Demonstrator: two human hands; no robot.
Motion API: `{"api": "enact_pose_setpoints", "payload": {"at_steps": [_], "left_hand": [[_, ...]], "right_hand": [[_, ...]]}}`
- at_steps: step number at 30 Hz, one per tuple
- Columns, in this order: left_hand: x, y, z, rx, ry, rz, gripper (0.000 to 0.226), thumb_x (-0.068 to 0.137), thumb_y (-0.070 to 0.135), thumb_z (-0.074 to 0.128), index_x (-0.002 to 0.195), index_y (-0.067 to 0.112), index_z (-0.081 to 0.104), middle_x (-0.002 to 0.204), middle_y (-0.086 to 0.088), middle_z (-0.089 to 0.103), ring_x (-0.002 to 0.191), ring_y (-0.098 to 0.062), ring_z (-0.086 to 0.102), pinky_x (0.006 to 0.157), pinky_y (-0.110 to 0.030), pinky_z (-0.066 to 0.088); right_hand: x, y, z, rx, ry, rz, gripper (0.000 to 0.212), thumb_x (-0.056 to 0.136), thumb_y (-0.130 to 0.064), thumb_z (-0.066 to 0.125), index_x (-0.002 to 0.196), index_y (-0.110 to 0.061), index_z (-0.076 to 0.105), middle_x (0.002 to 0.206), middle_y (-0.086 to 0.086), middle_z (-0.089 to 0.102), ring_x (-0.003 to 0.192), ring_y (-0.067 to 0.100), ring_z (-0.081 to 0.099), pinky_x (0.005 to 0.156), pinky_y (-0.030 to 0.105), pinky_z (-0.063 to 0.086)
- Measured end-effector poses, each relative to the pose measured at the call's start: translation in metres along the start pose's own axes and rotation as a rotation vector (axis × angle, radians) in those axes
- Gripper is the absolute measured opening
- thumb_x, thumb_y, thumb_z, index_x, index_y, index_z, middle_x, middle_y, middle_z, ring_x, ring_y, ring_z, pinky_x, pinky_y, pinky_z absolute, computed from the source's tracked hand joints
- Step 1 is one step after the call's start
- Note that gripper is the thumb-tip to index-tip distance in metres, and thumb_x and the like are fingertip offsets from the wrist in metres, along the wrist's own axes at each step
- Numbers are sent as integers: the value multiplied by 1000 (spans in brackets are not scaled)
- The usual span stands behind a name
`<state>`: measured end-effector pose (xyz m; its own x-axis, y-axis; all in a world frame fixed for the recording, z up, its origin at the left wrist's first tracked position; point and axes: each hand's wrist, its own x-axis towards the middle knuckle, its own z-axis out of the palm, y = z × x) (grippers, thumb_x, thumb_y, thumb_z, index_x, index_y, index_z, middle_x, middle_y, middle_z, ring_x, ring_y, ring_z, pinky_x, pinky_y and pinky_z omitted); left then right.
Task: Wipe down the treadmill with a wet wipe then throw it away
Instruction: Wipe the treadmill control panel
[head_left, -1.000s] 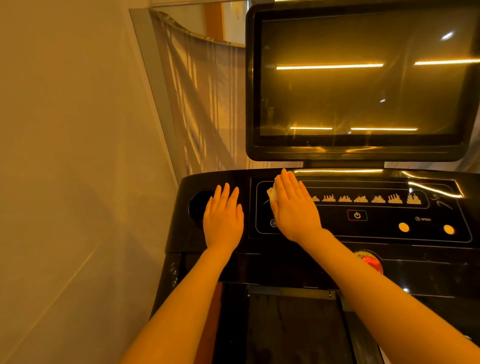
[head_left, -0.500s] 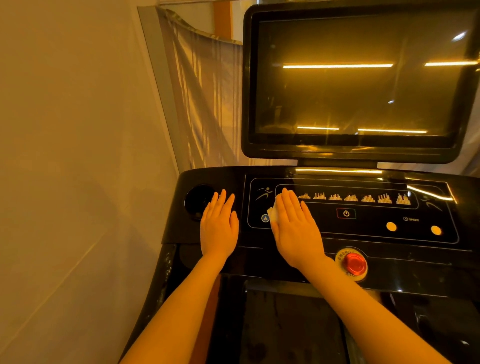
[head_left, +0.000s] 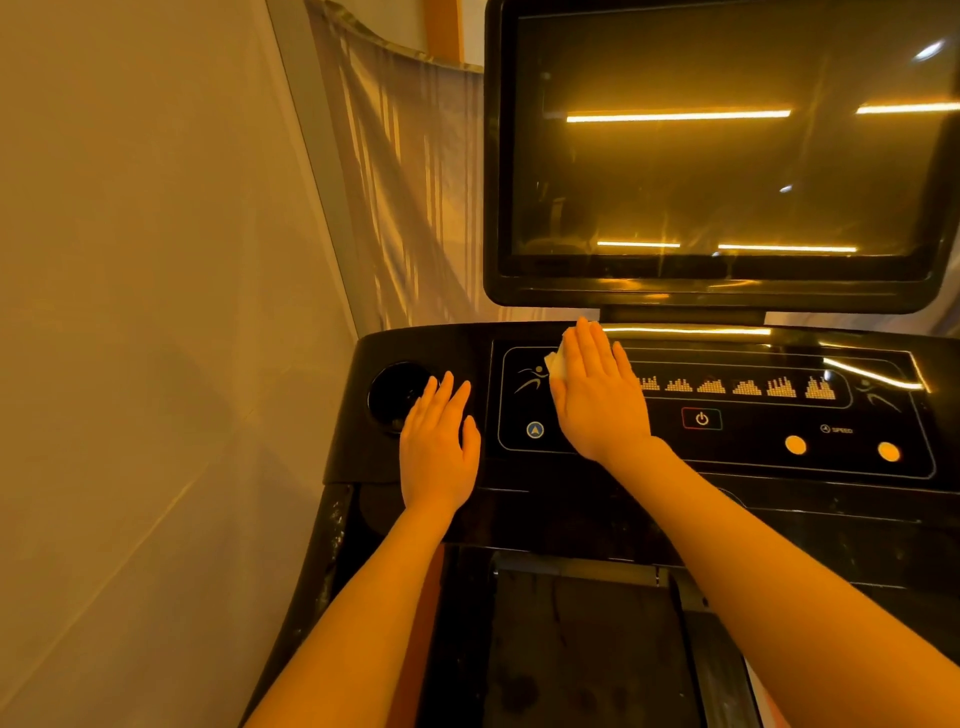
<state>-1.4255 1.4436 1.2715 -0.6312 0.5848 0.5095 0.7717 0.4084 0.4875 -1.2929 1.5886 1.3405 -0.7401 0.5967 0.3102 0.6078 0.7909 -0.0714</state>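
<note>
Flat, right hand (head_left: 597, 400) fingers (head_left: 587, 348) press wipe (head_left: 555, 364).

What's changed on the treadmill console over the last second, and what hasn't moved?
The right hand, flat on the wet wipe, slid it back toward the person, then forward again up the control panel toward the screen. The left hand stayed flat beside the cup holder. Nothing was picked up or let go.

Dim amber light, strip-lamp glare on the screen (head_left: 722, 156), wide-angle bending at edges.
</note>
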Motion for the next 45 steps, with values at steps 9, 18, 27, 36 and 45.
{"api": "enact_pose_setpoints", "payload": {"at_steps": [9,18,27,36,45], "left_hand": [[1,-1,-8,2,-71,44,44,103,26,42,147,21,42,158,-1,30,148,-17,16,117,-32,16],[-28,-42,-13,161,18,82,47,98,23,54,144,24,45,158,-11,27,148,-27,14,117,-50,13],[-29,-43,-11,111,-7,77,47,100,26,46,147,26,40,159,-9,24,149,-25,6,119,-45,10],[-31,-41,-14,50,-1,66,45,101,24,46,146,26,42,159,-7,26,149,-23,7,119,-40,6],[-32,-41,-13,29,15,67,44,101,23,47,145,24,44,158,-8,29,149,-25,12,119,-46,15]], "right_hand": [[-57,-18,23,-10,28,18,62,105,-38,24,155,-8,6,163,13,0,150,27,-5,120,41,0],[-75,-89,49,-40,24,-61,62,104,-36,28,155,-7,10,162,15,3,150,30,-3,121,45,4],[-86,-70,50,-88,99,90,64,100,-41,19,154,-6,18,161,16,14,150,31,8,120,46,10],[-93,-59,49,-54,157,213,64,101,-42,19,154,-5,19,161,17,13,149,32,8,120,46,8],[-114,-102,67,-118,110,76,64,101,-41,23,153,-4,21,160,19,17,149,33,11,119,50,15]]}}
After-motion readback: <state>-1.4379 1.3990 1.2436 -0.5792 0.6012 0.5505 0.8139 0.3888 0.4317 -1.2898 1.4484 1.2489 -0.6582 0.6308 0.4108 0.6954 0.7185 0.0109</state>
